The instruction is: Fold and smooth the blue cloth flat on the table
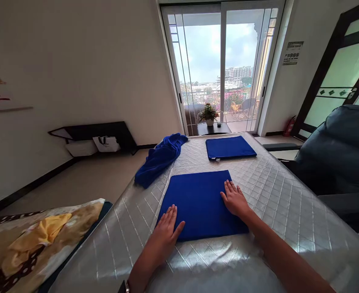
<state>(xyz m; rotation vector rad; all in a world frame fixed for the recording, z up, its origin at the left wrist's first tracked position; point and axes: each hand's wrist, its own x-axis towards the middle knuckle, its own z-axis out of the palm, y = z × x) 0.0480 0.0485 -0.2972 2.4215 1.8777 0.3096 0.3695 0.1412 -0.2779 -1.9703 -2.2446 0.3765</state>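
Observation:
A blue cloth (202,203), folded into a flat rectangle, lies on the quilted silver-grey cover (268,191) in front of me. My left hand (166,228) rests flat on its near left part, thumb spread from the fingers. On the cloth's right edge lies my right hand (235,198), palm down with fingers stretched out. Neither hand grips anything. Beyond it sits a second folded blue cloth (230,147) with a small white tag at its near edge. A crumpled blue cloth (163,158) is heaped at the far left corner of the cover.
To the right stands a dark padded chair (335,150). At lower left is patterned bedding (84,224) with a yellow cloth (42,234) on it. A potted plant (209,114) stands on a small table before the glass sliding door (198,53). White bags (106,143) sit by the wall.

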